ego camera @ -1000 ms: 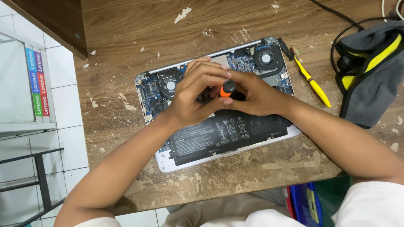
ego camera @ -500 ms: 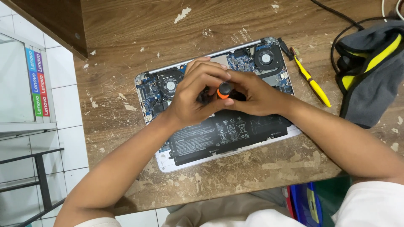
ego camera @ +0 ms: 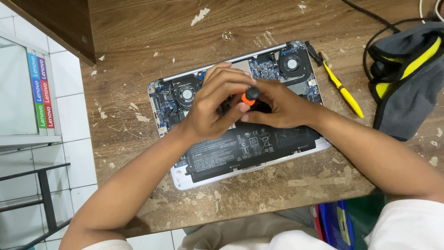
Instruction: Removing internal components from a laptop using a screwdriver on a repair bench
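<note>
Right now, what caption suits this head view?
Both hands steady an orange-and-black screwdriver over an opened laptop.

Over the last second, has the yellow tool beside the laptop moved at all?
No. The yellow tool lies in the same spot right of the laptop, its tip by the right fan.

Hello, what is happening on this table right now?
A person works on an opened laptop that lies with its inside showing on a worn wooden table. Both hands meet over the middle of the board: the left hand and the right hand hold a small screwdriver with an orange and black handle, pointed down into the laptop. Its tip is hidden. The black battery sits in place. A yellow tool and a grey and yellow bag lie to the right.
</note>
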